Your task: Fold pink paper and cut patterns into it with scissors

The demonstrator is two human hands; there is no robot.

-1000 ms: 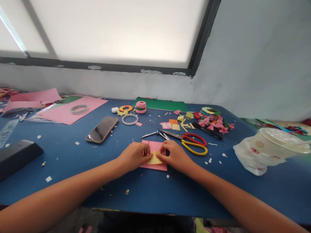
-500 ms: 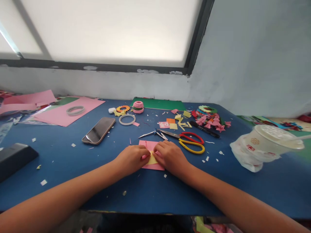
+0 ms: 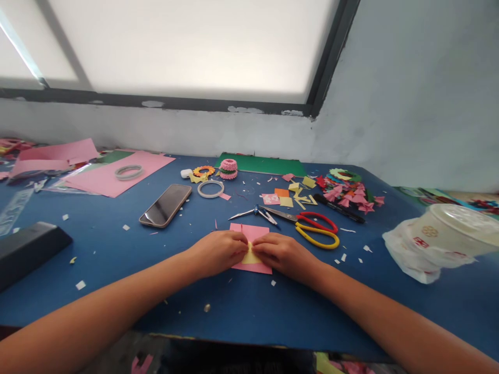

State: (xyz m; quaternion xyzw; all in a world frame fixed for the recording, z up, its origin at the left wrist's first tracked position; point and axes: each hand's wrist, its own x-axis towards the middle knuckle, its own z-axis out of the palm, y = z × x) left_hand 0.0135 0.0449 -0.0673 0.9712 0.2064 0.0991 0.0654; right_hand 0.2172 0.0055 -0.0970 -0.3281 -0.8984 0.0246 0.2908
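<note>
A small yellow piece of paper [image 3: 250, 256] lies on a pink paper square [image 3: 262, 268] on the blue table. My left hand [image 3: 220, 252] is closed at the yellow paper's left side, thumb and fingertips pressed together on it. From the other side, my right hand [image 3: 290, 253] presses its bunched fingertips on the yellow paper's right part. Both sets of fingertips nearly meet and hide some of the paper. Just beyond the hands lie scissors [image 3: 317, 236] with one red and one yellow handle, and a compass-like metal tool [image 3: 255, 210] with its legs spread.
A phone [image 3: 166, 206] and a tape roll [image 3: 211, 189] lie to the left, beyond my left arm. Folded pink pieces [image 3: 353, 195] and a black pen [image 3: 339, 209] are at the back right. A bagged cup [image 3: 438, 236] stands right. Paper scraps dot the table.
The view has shifted slightly, so everything sits a little further right. My right hand's fingers lie flatter and further from the pink square's far edge, still at the yellow paper.
</note>
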